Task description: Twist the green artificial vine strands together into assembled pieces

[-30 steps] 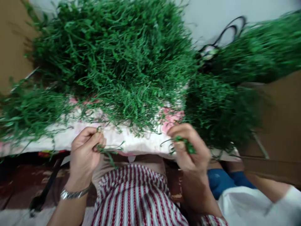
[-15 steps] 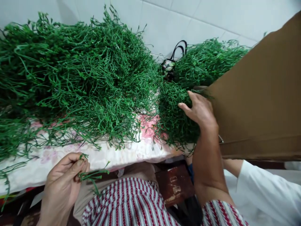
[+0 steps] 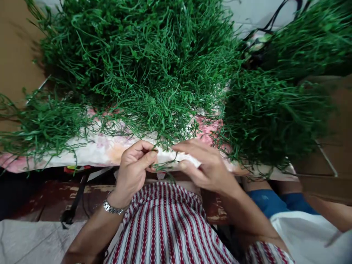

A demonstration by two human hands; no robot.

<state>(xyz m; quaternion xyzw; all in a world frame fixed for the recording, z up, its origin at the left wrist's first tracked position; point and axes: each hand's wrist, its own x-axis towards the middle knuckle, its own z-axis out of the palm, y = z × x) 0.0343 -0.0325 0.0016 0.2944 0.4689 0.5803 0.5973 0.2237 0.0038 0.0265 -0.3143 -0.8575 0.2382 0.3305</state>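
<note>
In the head view my left hand (image 3: 136, 165) pinches a small green plastic stem sprig (image 3: 165, 165) between thumb and fingertips, just off the table's front edge. My right hand (image 3: 205, 163) faces it from the right, thumb and forefinger apart around the sprig's thin ends. Whether those fingers touch the sprig I cannot tell. Beyond both hands a big heap of similar green sprigs (image 3: 143, 62) covers the flowered cloth (image 3: 96, 148).
A smaller pile of sprigs (image 3: 49, 123) lies at left by a cardboard box (image 3: 16, 55). More sprigs (image 3: 269, 117) fill the right side, beside another cardboard box (image 3: 310, 157). A dark-handled bag (image 3: 257, 42) stands behind. Another person's blue-clad leg (image 3: 261, 201) is at right.
My right hand has come back from the right-hand pile to beside my left hand. The view has swung left, and my left hand still holds the sprig.
</note>
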